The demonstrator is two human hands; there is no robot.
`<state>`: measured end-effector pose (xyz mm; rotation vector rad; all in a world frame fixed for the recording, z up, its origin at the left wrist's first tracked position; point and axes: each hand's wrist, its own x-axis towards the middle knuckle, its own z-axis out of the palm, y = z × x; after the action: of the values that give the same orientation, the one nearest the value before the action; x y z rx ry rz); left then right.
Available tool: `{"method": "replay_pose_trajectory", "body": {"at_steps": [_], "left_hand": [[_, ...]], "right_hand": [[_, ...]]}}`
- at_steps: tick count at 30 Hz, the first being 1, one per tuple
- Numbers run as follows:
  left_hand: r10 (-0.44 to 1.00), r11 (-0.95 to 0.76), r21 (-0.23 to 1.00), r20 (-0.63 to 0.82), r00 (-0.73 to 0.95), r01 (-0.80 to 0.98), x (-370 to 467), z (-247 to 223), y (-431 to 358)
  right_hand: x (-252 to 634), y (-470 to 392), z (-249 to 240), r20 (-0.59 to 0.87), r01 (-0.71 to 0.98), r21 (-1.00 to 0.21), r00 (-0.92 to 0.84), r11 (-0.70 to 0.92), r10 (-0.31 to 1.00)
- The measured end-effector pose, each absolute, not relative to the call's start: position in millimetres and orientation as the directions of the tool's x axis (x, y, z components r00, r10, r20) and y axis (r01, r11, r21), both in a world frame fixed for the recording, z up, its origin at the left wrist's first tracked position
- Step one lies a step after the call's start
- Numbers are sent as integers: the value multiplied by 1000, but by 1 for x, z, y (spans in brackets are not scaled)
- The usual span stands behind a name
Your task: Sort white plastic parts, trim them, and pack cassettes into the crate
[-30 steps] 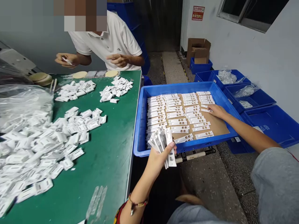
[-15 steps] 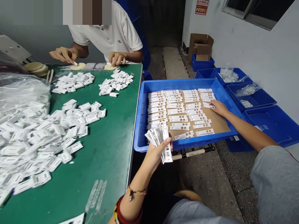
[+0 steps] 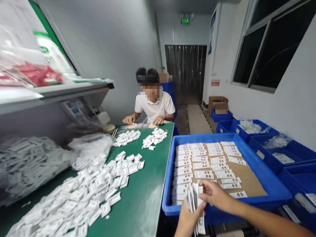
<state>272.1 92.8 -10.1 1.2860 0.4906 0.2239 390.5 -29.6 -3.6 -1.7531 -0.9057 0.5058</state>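
A fanned bundle of flat white strips with square holes (image 3: 191, 199) is gripped upright in my left hand (image 3: 187, 219), near the front edge of the blue tray (image 3: 258, 161). My right hand (image 3: 214, 195) has its thumb and fingers closed on the top of the foremost strip, which still lies against the bundle. Beyond both hands, rows of similar strips (image 3: 204, 174) lie in the tray on a brown cardboard sheet (image 3: 254, 182). My hands hide some of the nearest strips.
On the left, a green table (image 3: 148, 184) carries a large heap of small white parts (image 3: 91, 187) and a clear bag (image 3: 91, 144). A co-worker in a white shirt (image 3: 158, 110) sits at its far end. Blue bins (image 3: 261, 144) line the right wall.
My right hand has come from the strips at the tray's right side to the bundle in my left hand. The camera has tilted up, showing more of the room.
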Motion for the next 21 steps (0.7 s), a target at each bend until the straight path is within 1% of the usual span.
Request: {"method": "replay_pose_trajectory", "body": {"at_steps": [2, 3, 4, 6, 8, 9, 10, 11, 12, 13, 15, 17, 18, 21], "left_hand": [[447, 231, 970, -170, 878, 70, 271, -12, 96], [460, 222, 973, -157, 874, 58, 271, -12, 97], [471, 222, 974, -154, 869, 52, 271, -13, 97], [485, 260, 965, -169, 858, 43, 272, -15, 97], [482, 338, 941, -193, 855, 21, 274, -17, 95], [476, 379, 925, -205, 855, 10, 275, -17, 95], [470, 417, 909, -218, 855, 2, 276, -17, 94], [466, 450, 893, -230, 854, -4, 277, -16, 95], [461, 476, 880, -244, 853, -5, 277, -15, 95], [456, 496, 868, -253, 853, -8, 277, -14, 97], [445, 540, 842, -269, 854, -16, 277, -11, 100], [431, 588, 809, -302, 850, -10, 277, -8, 103], [419, 606, 795, -322, 849, 3, 277, -7, 104], [402, 639, 769, -374, 836, 36, 274, -4, 106]], "right_hand": [[377, -12, -10, 19, 109, -992, 615, -61, 788], [374, -8, -11, 2, 21, -1000, 624, -14, 781], [373, -6, -10, 0, -26, -999, 642, 22, 767], [371, -10, -6, 15, -77, -993, 678, 91, 735], [373, -22, 0, 13, -108, -986, 724, 131, 690], [379, -31, 4, 26, -74, -989, 765, 129, 643], [389, -42, 8, 59, -3, -994, 816, 106, 575], [403, -55, 13, 104, 83, -994, 865, 65, 490], [422, -69, 18, 197, 229, -973, 897, -34, 395], [445, -86, 21, 227, 277, -955, 911, -103, 344], [496, -123, 22, 227, 301, -923, 929, -239, 293], [542, -160, 12, 202, 305, -861, 940, -408, 275], [559, -176, 4, 179, 304, -821, 941, -484, 286], [587, -200, -31, 92, 334, -691, 920, -641, 380]]}}
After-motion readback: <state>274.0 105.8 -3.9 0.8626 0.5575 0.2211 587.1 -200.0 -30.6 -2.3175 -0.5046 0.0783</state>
